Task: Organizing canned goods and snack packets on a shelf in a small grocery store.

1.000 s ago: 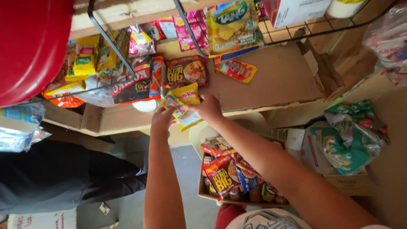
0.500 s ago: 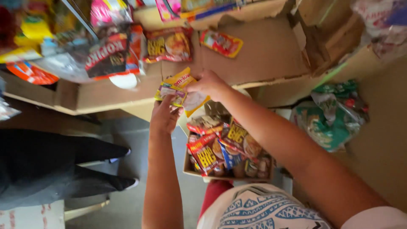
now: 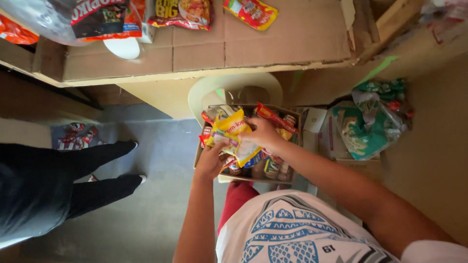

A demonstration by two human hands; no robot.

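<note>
Snack packet (image 3: pixel 233 132), yellow w/ red print, crinkled, above cardboard box (image 3: pixel 287 178) of snacks. Right hand (image 3: pixel 263 135) curls closed on its top; left hand (image 3: pixel 213 160) grips from below.

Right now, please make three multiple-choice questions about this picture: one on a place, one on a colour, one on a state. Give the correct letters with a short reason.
1. Where does the cardboard box of snack packets stand?
A. on a pale plastic chair
B. on the cardboard-covered counter
C. on the grey floor by the black trousers

2. What is the main colour of the packet in the hands?
A. blue
B. yellow
C. white

3. How is that packet held?
A. by the left hand only
B. by nobody; it lies on the counter
C. by both hands, over the box

Answers: 1 A, the rounded back of the chair rises behind the box. 2 B, its front is yellow with red print. 3 C, the left hand grips from below and the right hand from the side.
</note>
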